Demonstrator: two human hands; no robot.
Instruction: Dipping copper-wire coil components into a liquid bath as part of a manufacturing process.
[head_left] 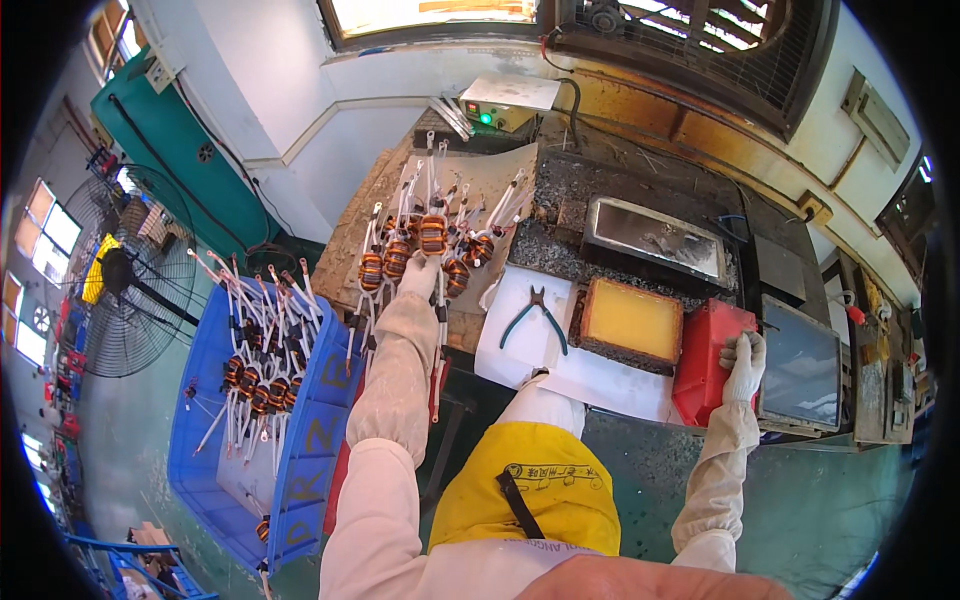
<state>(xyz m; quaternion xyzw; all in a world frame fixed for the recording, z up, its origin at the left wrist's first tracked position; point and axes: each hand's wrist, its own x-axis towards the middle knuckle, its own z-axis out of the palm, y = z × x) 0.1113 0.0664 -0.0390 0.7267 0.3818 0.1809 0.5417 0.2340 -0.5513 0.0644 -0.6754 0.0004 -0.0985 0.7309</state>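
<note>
My left hand [418, 276], in a pale glove, is closed at the lower end of a copper-wound toroidal coil [432, 236] with white leads; the fingertips are partly hidden. Around it on the bench's left side lie several similar coils [396, 260], their leads ending in metal lugs. My right hand [744, 366], also gloved, grips the right edge of a red box [706, 350] at the bench's front. Left of that box is a dark-rimmed tray of yellow material [632, 318]. Cutting pliers [538, 298] with blue-green handles lie on a white sheet [505, 350].
A metal-rimmed pot with a shiny surface [655, 240] sits behind the yellow tray. At the back is a control box [500, 112] with a green light. A blue crate [310, 440] of coils stands at left, near a floor fan [120, 270]. A grey panel [800, 365] lies far right.
</note>
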